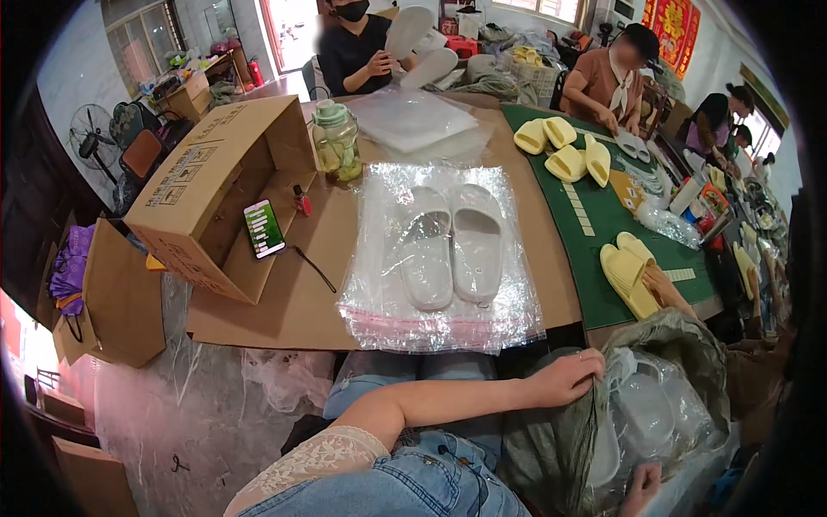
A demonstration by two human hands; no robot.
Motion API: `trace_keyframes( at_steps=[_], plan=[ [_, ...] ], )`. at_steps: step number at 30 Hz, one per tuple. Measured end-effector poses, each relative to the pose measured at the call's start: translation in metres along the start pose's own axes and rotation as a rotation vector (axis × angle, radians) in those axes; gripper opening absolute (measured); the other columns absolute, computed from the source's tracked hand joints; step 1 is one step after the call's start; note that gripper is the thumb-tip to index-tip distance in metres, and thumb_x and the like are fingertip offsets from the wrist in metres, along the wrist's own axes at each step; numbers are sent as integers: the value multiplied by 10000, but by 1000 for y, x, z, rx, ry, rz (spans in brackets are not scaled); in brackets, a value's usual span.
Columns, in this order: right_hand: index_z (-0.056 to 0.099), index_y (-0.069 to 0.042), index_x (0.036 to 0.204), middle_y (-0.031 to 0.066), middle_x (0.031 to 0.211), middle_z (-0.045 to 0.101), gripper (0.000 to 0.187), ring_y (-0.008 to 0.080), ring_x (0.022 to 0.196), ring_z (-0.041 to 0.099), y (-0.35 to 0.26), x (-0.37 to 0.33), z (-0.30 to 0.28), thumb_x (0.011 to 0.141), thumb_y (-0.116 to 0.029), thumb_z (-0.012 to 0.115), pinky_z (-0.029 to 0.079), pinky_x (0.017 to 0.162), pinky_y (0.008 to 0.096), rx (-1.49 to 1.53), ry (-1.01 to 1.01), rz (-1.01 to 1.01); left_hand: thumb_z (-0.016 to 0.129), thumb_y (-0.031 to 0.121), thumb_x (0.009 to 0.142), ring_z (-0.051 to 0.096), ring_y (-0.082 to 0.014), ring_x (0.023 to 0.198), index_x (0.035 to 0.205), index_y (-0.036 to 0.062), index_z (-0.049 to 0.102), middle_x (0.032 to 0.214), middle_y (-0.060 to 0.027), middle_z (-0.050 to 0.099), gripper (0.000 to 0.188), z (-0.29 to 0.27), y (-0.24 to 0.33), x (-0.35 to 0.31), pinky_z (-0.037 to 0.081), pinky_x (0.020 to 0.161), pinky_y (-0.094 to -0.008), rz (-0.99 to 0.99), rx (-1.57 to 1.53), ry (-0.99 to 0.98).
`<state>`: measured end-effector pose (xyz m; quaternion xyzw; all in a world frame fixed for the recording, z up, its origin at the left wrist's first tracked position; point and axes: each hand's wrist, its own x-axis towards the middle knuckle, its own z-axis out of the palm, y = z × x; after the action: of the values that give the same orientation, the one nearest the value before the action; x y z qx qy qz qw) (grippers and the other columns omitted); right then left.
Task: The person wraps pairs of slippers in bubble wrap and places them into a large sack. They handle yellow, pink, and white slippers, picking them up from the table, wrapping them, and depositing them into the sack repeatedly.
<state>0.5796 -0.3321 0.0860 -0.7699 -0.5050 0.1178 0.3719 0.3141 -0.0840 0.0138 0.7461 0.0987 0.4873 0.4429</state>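
Observation:
My left hand [568, 379], its arm stretched across my lap, is closed on the rim of a green woven sack [551, 444]. Inside the sack lie pale slippers [648, 409] in clear plastic bags. Low at the picture's edge, my right hand [642, 487] shows only in part; its bent fingers press against the bagged slippers. In front of me on the table, a pair of light grey slippers [476, 241] lies on or in a clear plastic bag [370, 284] with a pink strip along its near edge; I cannot tell which.
An open cardboard box [202, 194], phone [264, 229], red bottle [301, 200] and glass jar [337, 142] stand left; clear plastic sheets [413, 116] lie behind. Yellow slippers [629, 274] rest on a green mat [551, 164], one pair under another person's hand [665, 284]. Co-workers handle slippers further off.

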Motion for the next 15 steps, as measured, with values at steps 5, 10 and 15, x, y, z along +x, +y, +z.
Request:
trace_keyframes(
  at_steps=[5, 10, 15],
  plan=[
    [556, 49, 1317, 295, 1424, 493, 538, 386, 1228, 551, 120, -5, 36, 967, -359, 562, 471, 1002, 466, -253, 68, -2, 576, 6, 859, 562, -370, 1081, 1050, 46, 529, 1148, -139, 541, 201, 4, -7, 2, 475, 909, -429, 26, 87, -161],
    [575, 19, 1294, 216, 1368, 541, 620, 381, 1224, 533, 142, -19, 84, 794, -301, 751, 413, 1025, 523, -954, 101, 203, 593, 69, 894, 573, -336, 1183, 1199, 86, 553, 1302, -117, 552, 308, -14, -1, -5, 498, 956, -414, -45, 181, -277],
    [635, -15, 1173, 213, 1116, 611, 486, 411, 1075, 570, 110, -16, 88, 799, -313, 717, 466, 914, 479, -625, 394, -352, 620, 120, 906, 556, -326, 1240, 1265, 85, 548, 1380, -108, 527, 367, -20, 14, 1, 487, 1005, -404, -64, 198, -379]
  ],
)
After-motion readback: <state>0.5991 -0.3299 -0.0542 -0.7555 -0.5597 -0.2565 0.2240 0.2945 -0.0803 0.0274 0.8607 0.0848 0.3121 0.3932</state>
